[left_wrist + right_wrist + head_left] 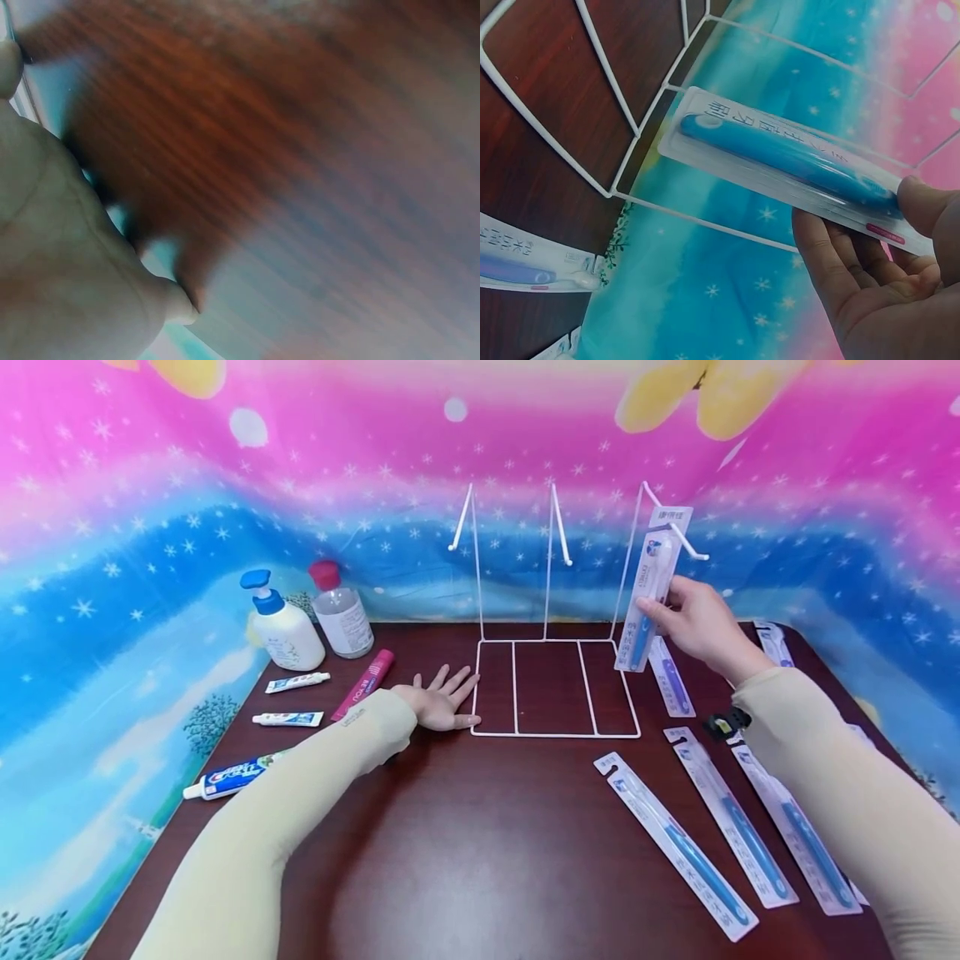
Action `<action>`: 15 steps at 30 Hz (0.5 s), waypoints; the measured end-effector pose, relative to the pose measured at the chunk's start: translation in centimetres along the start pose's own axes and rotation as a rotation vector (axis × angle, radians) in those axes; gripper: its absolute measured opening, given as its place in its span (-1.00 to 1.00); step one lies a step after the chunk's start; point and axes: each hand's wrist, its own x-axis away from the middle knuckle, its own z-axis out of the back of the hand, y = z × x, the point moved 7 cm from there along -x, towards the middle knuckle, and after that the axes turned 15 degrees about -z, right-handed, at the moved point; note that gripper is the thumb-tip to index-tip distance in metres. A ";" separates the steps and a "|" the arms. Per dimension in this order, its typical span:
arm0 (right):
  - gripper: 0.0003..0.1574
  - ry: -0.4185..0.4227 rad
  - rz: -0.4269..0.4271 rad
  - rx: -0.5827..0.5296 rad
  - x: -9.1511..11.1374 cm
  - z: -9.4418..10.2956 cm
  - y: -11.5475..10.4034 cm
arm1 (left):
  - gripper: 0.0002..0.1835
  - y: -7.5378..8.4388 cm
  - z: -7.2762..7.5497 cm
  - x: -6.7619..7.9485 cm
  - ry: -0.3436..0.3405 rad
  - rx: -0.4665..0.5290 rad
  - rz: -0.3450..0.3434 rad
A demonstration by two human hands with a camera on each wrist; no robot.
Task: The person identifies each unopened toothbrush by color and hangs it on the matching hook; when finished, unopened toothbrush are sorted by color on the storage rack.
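Observation:
My right hand (701, 622) pinches a packaged toothbrush (647, 602) between thumb and fingers, holding it nearly upright at the right hook of the white wire rack (555, 735). The hook's rod goes behind the top of the card and comes out at its front. In the right wrist view, the blue handle (787, 161) shows through the clear pack. My left hand (442, 697) lies with its fingers spread at the left side of the rack's base, its thumb touching the frame. The left and middle hooks carry nothing.
Several packaged toothbrushes (678, 835) lie on the right of the dark table. On the left stand a pump bottle (288, 631) and a red-capped bottle (345, 622). Near them lie a pink tube (367, 681), two small tubes (288, 719) and a larger toothpaste tube (232, 778).

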 end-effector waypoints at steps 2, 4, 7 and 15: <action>-0.34 -0.005 0.012 0.006 -1.0 -0.2 -0.2 | -0.01 -0.1 -0.1 0.1 0.007 0.003 0.006; -0.35 -0.015 0.009 0.013 -1.8 -0.2 -0.1 | -0.01 -0.4 -0.3 0.0 0.006 -0.005 0.016; -0.35 -0.030 -0.016 0.018 -3.1 -0.2 0.1 | -0.01 -0.4 -0.4 0.0 0.006 -0.003 0.017; -0.28 -0.083 -0.107 0.018 -6.8 0.1 0.9 | -0.02 -0.8 -0.6 -0.6 -0.005 -0.005 0.033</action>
